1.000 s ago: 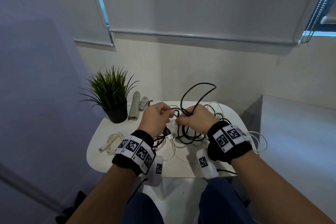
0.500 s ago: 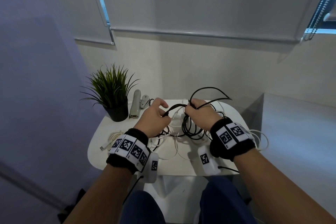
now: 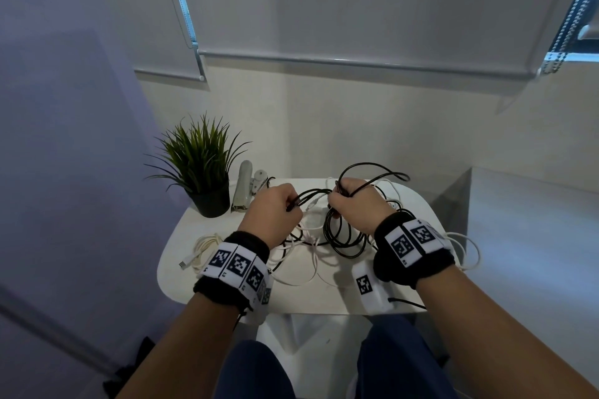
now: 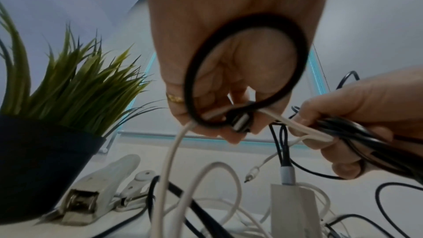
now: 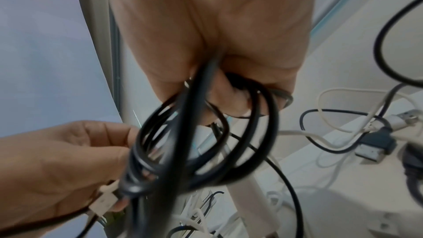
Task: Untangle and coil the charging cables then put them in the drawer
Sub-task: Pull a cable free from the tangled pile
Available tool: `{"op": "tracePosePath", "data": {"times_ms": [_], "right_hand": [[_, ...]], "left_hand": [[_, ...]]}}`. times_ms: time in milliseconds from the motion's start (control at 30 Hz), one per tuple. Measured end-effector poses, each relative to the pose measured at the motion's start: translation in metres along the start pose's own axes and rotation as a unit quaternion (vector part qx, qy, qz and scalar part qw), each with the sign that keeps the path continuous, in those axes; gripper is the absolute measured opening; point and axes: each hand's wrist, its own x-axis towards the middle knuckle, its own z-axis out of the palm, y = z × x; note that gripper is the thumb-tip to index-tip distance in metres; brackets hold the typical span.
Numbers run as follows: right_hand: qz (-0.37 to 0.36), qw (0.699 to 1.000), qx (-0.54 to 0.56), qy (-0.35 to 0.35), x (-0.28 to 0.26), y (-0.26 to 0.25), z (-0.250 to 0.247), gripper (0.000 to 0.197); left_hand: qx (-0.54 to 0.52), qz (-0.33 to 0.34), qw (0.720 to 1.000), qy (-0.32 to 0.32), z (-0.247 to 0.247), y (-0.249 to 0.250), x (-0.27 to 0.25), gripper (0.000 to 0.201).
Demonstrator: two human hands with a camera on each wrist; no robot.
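Note:
My right hand (image 3: 351,204) grips a bundle of black cable loops (image 3: 343,236) that hangs from the fist above the small white table (image 3: 324,298). One black loop (image 3: 372,172) sticks up behind the knuckles. My left hand (image 3: 278,207) pinches the black cable's end (image 3: 303,199) with its plug (image 4: 240,124), along with a white cable (image 4: 174,151). In the right wrist view the black coil (image 5: 194,142) hangs blurred from my right hand (image 5: 228,88). A tangle of white cables (image 3: 304,246) lies under both hands. No drawer is in view.
A potted green plant (image 3: 201,172) stands at the table's back left, with a white clip-like tool (image 3: 243,188) beside it. A coiled white cable (image 3: 204,249) lies at the left edge. More white cable (image 3: 466,249) hangs over the right edge. A white adapter block (image 4: 293,209) sits among the cables.
My left hand has moved left and closed on the black cable's end. The right hand stays gripping the black coil, and the upright loop has shifted right and sunk lower.

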Motion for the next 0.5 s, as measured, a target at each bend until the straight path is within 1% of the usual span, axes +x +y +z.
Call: {"op": "tracePosePath", "data": {"times_ms": [67,133,167,233,300,333,400,467,500], "right_hand": [[-0.008,1.0,0.005,0.002,0.0,0.0,0.001,0.015],[-0.021,1.0,0.0,-0.005,-0.001,-0.001,0.002,0.018],[-0.027,1.0,-0.01,-0.012,-0.001,-0.001,0.002,0.021],[-0.027,0.999,-0.037,-0.025,-0.001,0.0,0.003,0.025],[-0.021,0.998,-0.053,-0.033,0.0,0.002,0.003,0.025],[-0.02,0.998,-0.057,-0.033,0.001,0.004,0.002,0.025],[-0.027,0.997,-0.062,-0.024,0.002,0.004,0.001,0.025],[-0.039,0.998,-0.045,-0.015,0.003,0.003,0.0,0.016],[-0.041,0.998,-0.034,-0.011,0.003,0.002,0.0,0.012]], "left_hand": [[0.017,-0.001,1.0,-0.011,0.001,-0.002,0.0,0.006],[-0.003,-0.008,1.0,-0.023,0.004,-0.003,0.0,0.007],[-0.026,-0.017,0.999,-0.03,0.006,-0.005,0.0,0.006],[-0.112,-0.048,0.992,-0.045,0.008,-0.008,-0.001,0.003],[-0.216,-0.082,0.972,-0.05,0.008,-0.01,-0.002,0.011],[-0.252,-0.094,0.962,-0.053,0.007,-0.011,-0.002,0.015],[-0.284,-0.099,0.952,-0.047,0.004,-0.01,-0.004,0.022],[-0.293,-0.094,0.951,-0.034,0.001,-0.009,-0.003,0.026],[-0.297,-0.09,0.95,-0.034,-0.001,-0.009,-0.003,0.025]]}}
